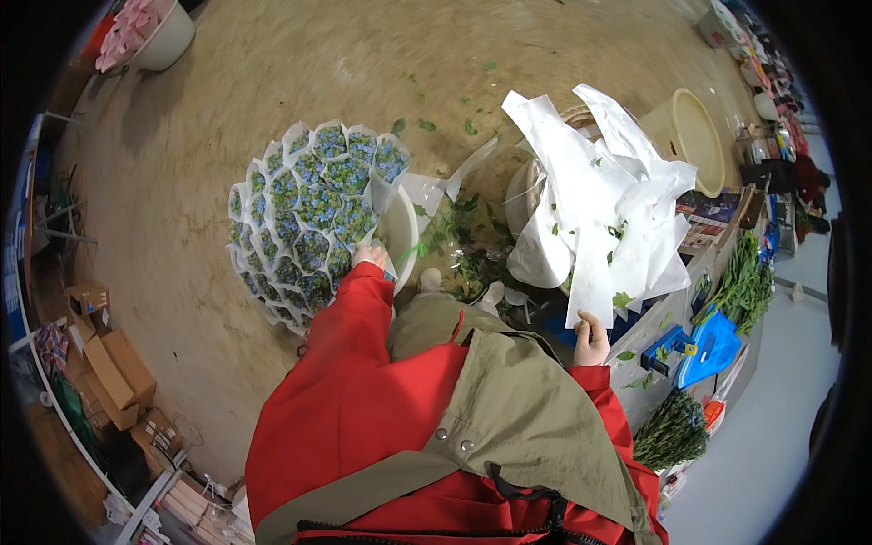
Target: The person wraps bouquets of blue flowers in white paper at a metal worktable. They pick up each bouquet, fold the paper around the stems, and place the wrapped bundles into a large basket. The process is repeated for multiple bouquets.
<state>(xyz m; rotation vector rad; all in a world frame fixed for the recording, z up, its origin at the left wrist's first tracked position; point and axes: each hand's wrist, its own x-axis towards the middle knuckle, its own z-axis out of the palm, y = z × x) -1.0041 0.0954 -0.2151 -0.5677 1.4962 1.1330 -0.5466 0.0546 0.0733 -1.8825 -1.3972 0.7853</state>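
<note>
My left hand [371, 255] is at the right side of a dense cluster of blue flower bunches [317, 211], each in a pale translucent sleeve. Its fingers close on the sleeve edge of one bunch. The bunches stand packed in a white bucket [411, 228], whose rim shows on the right. My right hand [591, 340] has curled fingers at the lower end of a white wrapping sheet [587, 279], apparently pinching it. That sheet belongs to a loose heap of white sheets [630, 225] over a tub, with green leaf scraps on them.
Green trimmings [470, 225] litter the floor between bucket and tub. A cream bucket [698, 143] lies tilted behind the heap. At right, a workbench [633, 388] carries cut stems [739, 286], a blue tool [667, 351] and another bunch [674, 429]. Cardboard boxes [119, 375] stand at left.
</note>
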